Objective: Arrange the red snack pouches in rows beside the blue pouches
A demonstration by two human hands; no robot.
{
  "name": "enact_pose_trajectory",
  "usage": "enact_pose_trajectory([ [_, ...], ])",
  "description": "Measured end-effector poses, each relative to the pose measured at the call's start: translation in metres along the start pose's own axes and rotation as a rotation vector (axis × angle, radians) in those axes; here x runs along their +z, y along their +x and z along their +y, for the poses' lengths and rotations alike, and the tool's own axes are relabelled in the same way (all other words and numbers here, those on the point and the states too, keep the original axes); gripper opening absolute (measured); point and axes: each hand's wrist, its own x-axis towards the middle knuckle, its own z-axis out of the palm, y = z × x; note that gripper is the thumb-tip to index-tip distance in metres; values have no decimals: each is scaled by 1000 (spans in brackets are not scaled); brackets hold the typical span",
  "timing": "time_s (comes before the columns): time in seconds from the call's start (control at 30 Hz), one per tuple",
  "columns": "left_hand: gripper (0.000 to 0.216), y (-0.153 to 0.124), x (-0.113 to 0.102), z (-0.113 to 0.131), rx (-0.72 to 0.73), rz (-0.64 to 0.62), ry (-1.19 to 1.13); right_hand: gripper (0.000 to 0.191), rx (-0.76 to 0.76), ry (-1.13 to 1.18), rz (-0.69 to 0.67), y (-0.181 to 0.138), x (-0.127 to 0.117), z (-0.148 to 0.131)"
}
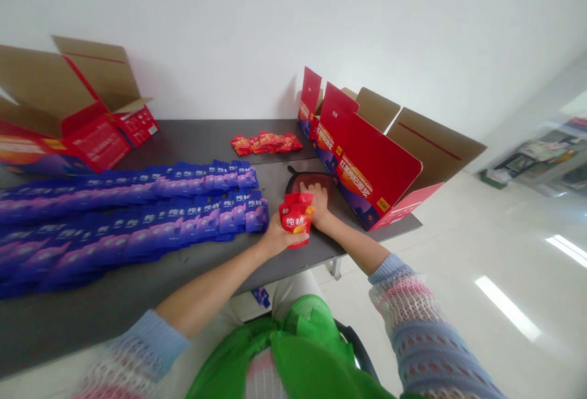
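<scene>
My left hand [275, 237] is closed around a red pouch [297, 218] with white lettering, held upright near the front of the table. It may be more than one pouch stacked together. Just behind it, my right hand [320, 204] reaches down with fingers apart, touching a dark, flat pad with a black rim and loop [331, 186]. The pouch hides part of the pad. Left of my hands lie two long rows of overlapping blue pouches [183, 215]. Farther back is a small row of red pouches [266, 142].
Open red cartons [378, 175] line the table's right side, flaps up. Another open red carton [92, 136] stands at the back left. The grey table [192, 270] meets a white wall behind. A blue item [261, 297] lies below the table edge.
</scene>
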Motion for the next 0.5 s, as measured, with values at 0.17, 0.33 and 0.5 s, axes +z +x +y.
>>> enact_pose_trajectory([
  [0.17, 38, -5, -2, -4, 82, 52, 3, 41, -117, 241, -67, 5, -9, -9],
  [0.33, 44, -11, 2, -3, 58, -159, -11, 40, -20, 877, 59, 56, -25, -18],
  [0.5, 52, -14, 8, 1, 57, -237, -123, 47, 18, 1193, 227, 116, -43, -55],
])
